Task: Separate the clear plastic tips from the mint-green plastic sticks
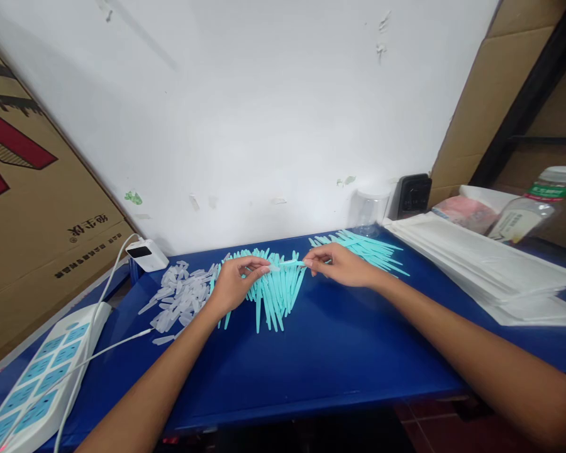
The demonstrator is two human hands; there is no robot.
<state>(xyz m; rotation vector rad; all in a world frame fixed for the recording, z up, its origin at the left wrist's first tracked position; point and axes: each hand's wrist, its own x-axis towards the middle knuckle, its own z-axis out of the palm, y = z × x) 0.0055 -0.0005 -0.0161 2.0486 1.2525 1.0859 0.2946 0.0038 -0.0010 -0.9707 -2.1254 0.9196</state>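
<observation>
Head view: mid-frame, the left hand (240,280) pinches a small translucent piece (274,268), and the right hand (337,264) pinches a teal stick (293,263) by its right end. The stick's left end is right at the piece; whether they touch, I cannot tell. A translucent heap (186,296) lies left of centre, spread teal sticks (278,299) at centre, on the blue table (349,352).

Main stick pile (276,296) on bench (339,358). Relative to it: cap pile (188,292) immediately left; charger (148,255) farther left, slightly behind; power strip (42,384) far left, in front. Second stick pile (370,251) right, slightly behind; jar (370,212) right, behind, near wall (273,113); sheet stack (481,261) and bottle (523,217) far right.
</observation>
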